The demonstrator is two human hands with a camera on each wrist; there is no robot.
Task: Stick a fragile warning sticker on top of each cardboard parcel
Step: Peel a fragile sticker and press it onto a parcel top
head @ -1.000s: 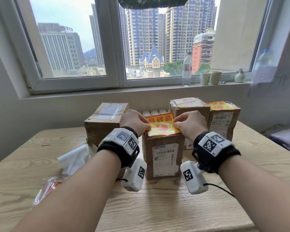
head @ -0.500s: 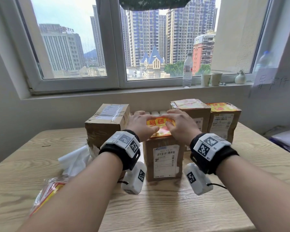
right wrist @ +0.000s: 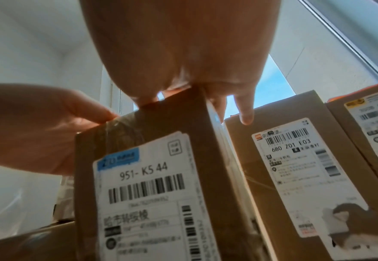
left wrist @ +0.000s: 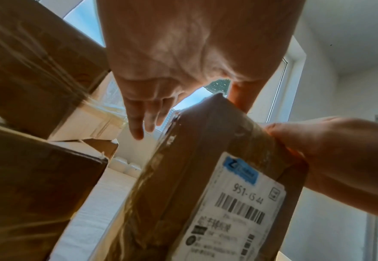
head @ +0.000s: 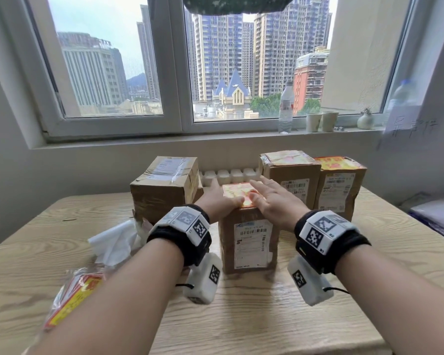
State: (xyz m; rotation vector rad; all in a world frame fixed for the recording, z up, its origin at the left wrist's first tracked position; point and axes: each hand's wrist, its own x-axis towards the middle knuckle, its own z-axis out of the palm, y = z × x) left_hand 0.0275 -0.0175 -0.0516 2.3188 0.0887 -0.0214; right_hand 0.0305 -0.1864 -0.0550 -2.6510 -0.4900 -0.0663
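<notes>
- While both hands lie flat on it, the sticker (head: 237,194) sits on top of the middle parcel (head: 249,242), which stands upright on the tabletop (head: 267,324).
- The left hand (head: 217,201) is spread, fingers straight, its thumb pressing the sticker's near edge and its outer fingers reaching past the parcel's left edge.
- The right hand (head: 274,201) is spread too, fingers straight and fanned, palm over the parcel's right top edge.
- Two more parcels (head: 291,180) (head: 340,187) stand just right of it, side by side, each with a red and yellow sticker on top.
- A taped box (head: 164,185) stands to the left, its top bare of any sticker.
- White tissue (head: 116,242) and a plastic bag of stickers (head: 72,298) lie on the tabletop's left side.
- A bottle (head: 285,108) and two cups (head: 321,121) stand on the windowsill.
</notes>
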